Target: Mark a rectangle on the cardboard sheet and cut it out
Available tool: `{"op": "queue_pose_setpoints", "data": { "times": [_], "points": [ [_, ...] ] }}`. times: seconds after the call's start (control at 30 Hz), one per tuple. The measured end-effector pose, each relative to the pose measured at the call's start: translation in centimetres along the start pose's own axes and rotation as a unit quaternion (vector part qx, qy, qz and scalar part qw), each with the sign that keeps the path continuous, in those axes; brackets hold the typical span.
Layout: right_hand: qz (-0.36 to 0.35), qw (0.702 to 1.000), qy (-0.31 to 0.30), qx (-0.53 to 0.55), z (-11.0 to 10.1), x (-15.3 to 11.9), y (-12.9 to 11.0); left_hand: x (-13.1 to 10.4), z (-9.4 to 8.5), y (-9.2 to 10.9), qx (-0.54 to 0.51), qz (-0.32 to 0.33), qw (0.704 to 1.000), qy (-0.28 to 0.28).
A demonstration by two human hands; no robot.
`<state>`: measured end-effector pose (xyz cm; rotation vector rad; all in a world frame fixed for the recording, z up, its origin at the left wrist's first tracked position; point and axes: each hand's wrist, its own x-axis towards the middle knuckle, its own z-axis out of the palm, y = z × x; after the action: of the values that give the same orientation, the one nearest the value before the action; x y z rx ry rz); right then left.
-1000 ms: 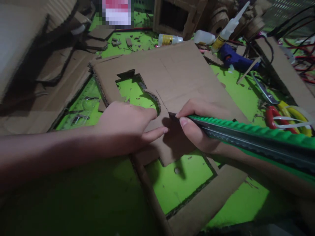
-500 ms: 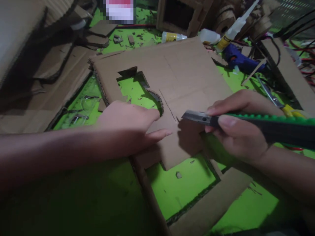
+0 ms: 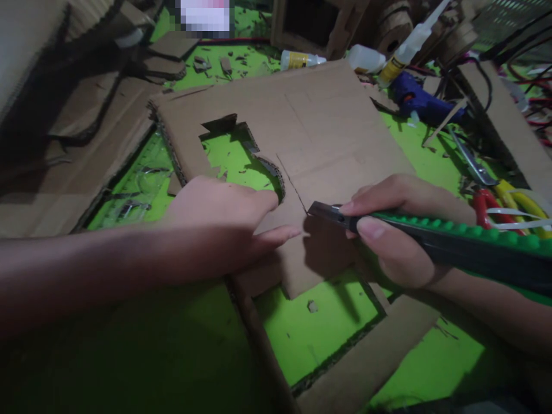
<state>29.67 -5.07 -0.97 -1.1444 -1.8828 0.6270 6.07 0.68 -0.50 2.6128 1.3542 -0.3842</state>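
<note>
A large brown cardboard sheet (image 3: 340, 121) with openings cut through it lies on the green tabletop. My left hand (image 3: 224, 213) holds it beside the curved opening, the thumb stretched over its face and the other fingers partly hidden at the edge of the cut-out. In my right hand (image 3: 392, 236) is a green and black utility knife (image 3: 431, 236), gripped near its front. The blade tip meets the cardboard at the lower end of a dark slit, just above and right of my left thumb.
Glue bottles (image 3: 299, 60) stand and lie behind the sheet, near a blue glue gun (image 3: 425, 103). Scissors with red and yellow handles (image 3: 502, 201) lie at the right. Cardboard pieces (image 3: 95, 155) are stacked at the left, and scraps litter the back.
My right hand has brought the utility knife left and slightly down, so its tip now sits at the slit's end. The left hand stays in place on the cardboard.
</note>
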Motion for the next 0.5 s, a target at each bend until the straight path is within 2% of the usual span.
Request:
{"op": "queue_pose_setpoints", "data": {
  "times": [0.1, 0.2, 0.37, 0.5],
  "points": [
    [-0.074, 0.996, -0.022, -0.055, -0.1, 0.7, -0.3, 0.0, 0.0, 0.1, 0.012, 0.005, 1.0, -0.006],
    [-0.084, 0.99, -0.069, -0.085, 0.1, 1.2, -0.7, -0.1, 0.1, 0.0, 0.015, 0.016, 1.0, 0.009],
    [-0.064, 0.992, -0.079, -0.081, 0.8, 1.7, -0.8, -0.3, 0.7, -0.2, 0.027, 0.026, 0.999, 0.033],
    [-0.029, 0.997, -0.071, -0.022, 1.3, 2.0, -0.2, -0.2, 1.1, -0.5, 0.028, 0.042, 0.996, 0.072]
  ]
}}
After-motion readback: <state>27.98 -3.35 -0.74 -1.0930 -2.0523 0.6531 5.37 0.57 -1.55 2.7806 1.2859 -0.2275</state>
